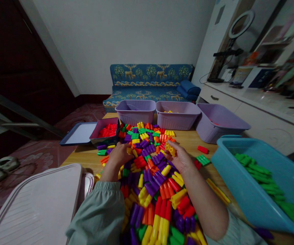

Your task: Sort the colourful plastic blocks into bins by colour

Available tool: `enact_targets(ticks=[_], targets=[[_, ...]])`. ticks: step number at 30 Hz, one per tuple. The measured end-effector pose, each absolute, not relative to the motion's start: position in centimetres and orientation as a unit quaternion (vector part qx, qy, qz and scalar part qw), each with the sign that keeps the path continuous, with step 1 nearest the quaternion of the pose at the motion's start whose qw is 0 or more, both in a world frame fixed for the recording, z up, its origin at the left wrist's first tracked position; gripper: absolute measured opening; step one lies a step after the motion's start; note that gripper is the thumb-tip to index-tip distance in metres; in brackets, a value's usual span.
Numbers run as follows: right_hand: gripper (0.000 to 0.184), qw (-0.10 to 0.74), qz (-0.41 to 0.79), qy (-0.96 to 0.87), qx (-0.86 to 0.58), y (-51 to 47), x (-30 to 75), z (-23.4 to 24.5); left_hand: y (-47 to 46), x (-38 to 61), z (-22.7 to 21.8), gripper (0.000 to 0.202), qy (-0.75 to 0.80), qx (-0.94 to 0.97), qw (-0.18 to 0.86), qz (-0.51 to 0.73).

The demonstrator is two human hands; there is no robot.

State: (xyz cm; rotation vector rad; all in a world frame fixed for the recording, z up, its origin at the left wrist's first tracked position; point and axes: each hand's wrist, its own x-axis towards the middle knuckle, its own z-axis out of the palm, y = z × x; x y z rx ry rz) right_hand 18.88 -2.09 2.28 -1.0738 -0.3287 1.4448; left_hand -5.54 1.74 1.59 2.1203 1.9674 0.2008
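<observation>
A large pile of plastic tube-shaped building blocks point(152, 183) in purple, yellow, red, orange and green covers the middle of the wooden table. My right hand point(179, 158), above the pile's right side, grips a yellow block point(170, 149) whose round hollow ends face me. On the pile's left side, my left hand point(120, 157) has its fingers curled at another yellow block point(129, 150); the fingers partly hide it.
Three purple bins point(136, 114) line the far edge, some with a few pieces inside. At right, a blue bin point(222, 160) holds green blocks. A box of red pieces point(108, 131), a shallow tray point(79, 134) and pale lids point(42, 200) are at left.
</observation>
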Motion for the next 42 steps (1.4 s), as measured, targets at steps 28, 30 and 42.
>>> enact_targets(ticks=[28, 30, 42], targets=[[0.018, 0.608, 0.626, -0.147, -0.465, -2.2, 18.7, 1.9, 1.7, -4.4, 0.9, 0.033, 0.705, 0.701, 0.057, 0.091], [0.017, 0.606, 0.627, -0.151, -0.466, -2.2, 18.6, 2.0, 1.7, -4.4, 1.1, 0.031, 0.698, 0.705, 0.076, 0.098], [0.032, 0.528, 0.652, -0.291, -0.46, -3.2, 17.8, 2.3, 0.9, -2.1, 4.5, 0.02, 0.456, 0.511, 0.607, 0.403]])
